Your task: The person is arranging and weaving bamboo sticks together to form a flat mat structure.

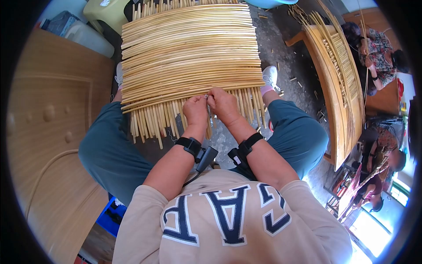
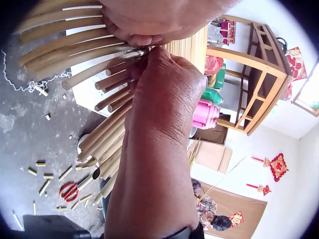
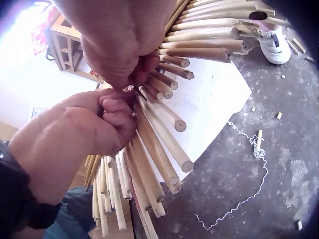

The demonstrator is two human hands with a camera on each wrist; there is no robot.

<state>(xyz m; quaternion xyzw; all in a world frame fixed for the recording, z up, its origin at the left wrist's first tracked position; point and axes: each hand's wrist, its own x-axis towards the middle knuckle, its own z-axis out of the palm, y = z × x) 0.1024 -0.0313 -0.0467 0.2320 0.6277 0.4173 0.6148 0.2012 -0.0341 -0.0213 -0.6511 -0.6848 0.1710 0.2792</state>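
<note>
A slatted mat of straw-coloured stalks (image 1: 189, 53) lies before the person, with a lower layer of stalks (image 1: 149, 121) jutting out crosswise beneath its near edge. At that edge the left hand (image 1: 195, 110) and right hand (image 1: 223, 105) meet, fingertips together. Fingers of both hands are curled in a pinch at a stalk joint; a thin white string (image 1: 212, 119) hangs just below, between them. In the right wrist view, the left hand (image 3: 114, 117) and right hand (image 3: 119, 45) close around the stalk ends (image 3: 164, 137). What lies between the fingertips is mostly hidden.
White string (image 3: 239, 199) trails over the floor around a short stalk piece. Red-handled scissors (image 2: 70, 190) lie among cut offcuts. At right stands a wooden bench (image 1: 325, 66) bearing long stalks; other people (image 1: 382, 57) work beyond it. A wooden panel (image 1: 57, 110) is at left.
</note>
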